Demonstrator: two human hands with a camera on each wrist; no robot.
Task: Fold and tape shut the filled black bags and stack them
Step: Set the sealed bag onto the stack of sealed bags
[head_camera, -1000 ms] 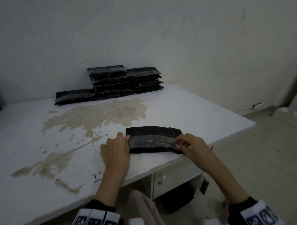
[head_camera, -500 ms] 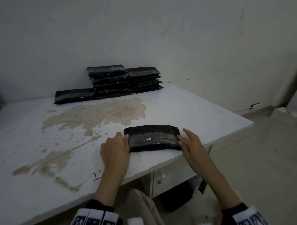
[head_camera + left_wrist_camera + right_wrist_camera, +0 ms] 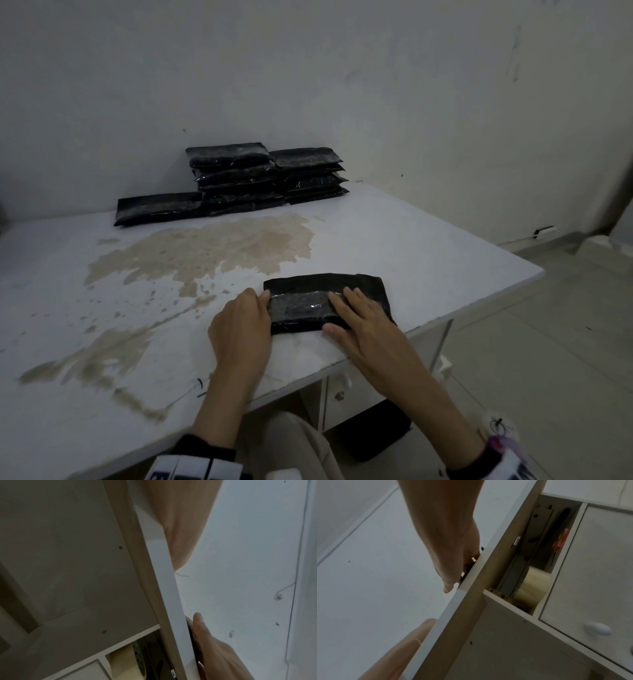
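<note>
Near edge of the counter [image 3: 428, 246]: folded black bag [image 3: 308, 284] lies flat, long axis left-right across the person, a shiny tape strip [image 3: 298, 305] running along that axis.

Right hand [image 3: 363, 325]: fingers straight, palm flat on the bag's right half, thumb at its near edge. Grips nothing.

Left hand [image 3: 239, 329]: set against the bag's left end, fingertips at the tape's end; whether they pinch or only press, cannot tell.

Both hands are on the bag, one at each end. Judged: tape is being smoothed; lift comes next.

Far side, against the wall: stacks of sealed bags [image 3: 267, 174], well apart from the hands, straight ahead and slightly left. One single bag [image 3: 157, 207] lies leftmost, the lowest spot.
</note>
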